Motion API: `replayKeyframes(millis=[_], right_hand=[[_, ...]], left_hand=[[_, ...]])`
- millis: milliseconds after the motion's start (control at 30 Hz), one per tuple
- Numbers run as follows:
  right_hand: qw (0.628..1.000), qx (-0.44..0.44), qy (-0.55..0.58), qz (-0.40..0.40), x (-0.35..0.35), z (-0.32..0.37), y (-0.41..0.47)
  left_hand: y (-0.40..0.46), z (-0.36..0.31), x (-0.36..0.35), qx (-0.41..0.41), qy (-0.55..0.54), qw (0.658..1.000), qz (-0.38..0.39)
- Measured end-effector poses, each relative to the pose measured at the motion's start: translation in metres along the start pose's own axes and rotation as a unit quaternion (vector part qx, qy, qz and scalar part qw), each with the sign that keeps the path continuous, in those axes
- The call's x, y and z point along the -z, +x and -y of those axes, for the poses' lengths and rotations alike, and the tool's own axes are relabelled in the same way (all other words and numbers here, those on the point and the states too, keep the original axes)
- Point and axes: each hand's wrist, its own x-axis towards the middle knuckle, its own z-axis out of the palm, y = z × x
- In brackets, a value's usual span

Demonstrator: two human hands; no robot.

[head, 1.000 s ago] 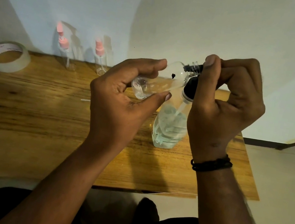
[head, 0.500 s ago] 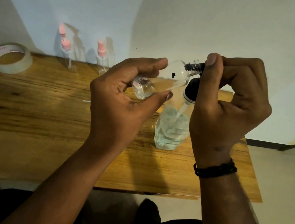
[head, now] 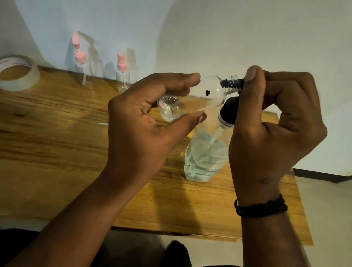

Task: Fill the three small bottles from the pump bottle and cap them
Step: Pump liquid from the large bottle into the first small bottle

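Two hands work above a wooden table (head: 27, 155), and the job is judged to be at the filling of one small bottle. Below and just beyond the right fingers stands the pump bottle (head: 206, 159), upright on the table and partly full of pale liquid, its black collar tucked under the heel of the thumb. The left hand (head: 145, 128) grips the small clear bottle (head: 189, 103) between thumb and curled fingers, tilted nearly on its side, its base toward the palm and its threaded mouth pointing at the right fingertips. The right hand (head: 272, 135) has its fingers curled tight around the pump head, thumb upright; the black spout (head: 232, 83) pokes out from them into the bottle's mouth. To fill well, the spout should sit inside the neck before each press, and the bottle's mouth is best kept higher than its base so nothing runs back out; short, even presses suit a narrow opening. Well beyond the left fingers, by the wall, stand two small bottles with pink sprayers (head: 121, 63); whether they hold liquid cannot be told. A roll of tape (head: 13, 72) lies far off to that hand's outer side.
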Motion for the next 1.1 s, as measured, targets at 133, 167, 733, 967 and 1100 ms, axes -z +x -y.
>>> replayKeyframes(millis=[133, 167, 733, 967, 1100], right_hand=[[1.000, -0.004, 0.002, -0.004, 0.0001, -0.0010, -0.0013], [1.000, -0.007, 0.003, -0.006, -0.0007, -0.0014, -0.0024], [1.000, 0.011, -0.006, 0.001, 0.0011, -0.0004, -0.0003], [1.000, 0.008, -0.010, -0.006, -0.0010, -0.0028, -0.0067], [1.000, -0.001, -0.006, -0.001, 0.0002, -0.0033, -0.0058]], left_hand=[[-0.0005, 0.0001, -0.0007, 0.007, -0.008, 1.000, 0.003], [-0.0007, 0.0002, -0.0006, 0.009, -0.007, 1.000, 0.004], [-0.0010, -0.0015, -0.0015, 0.012, -0.012, 1.000, -0.002], [-0.0008, 0.0004, -0.0010, 0.018, -0.008, 1.000, -0.003], [-0.0010, -0.0012, -0.0013, 0.018, -0.004, 1.000, -0.002]])
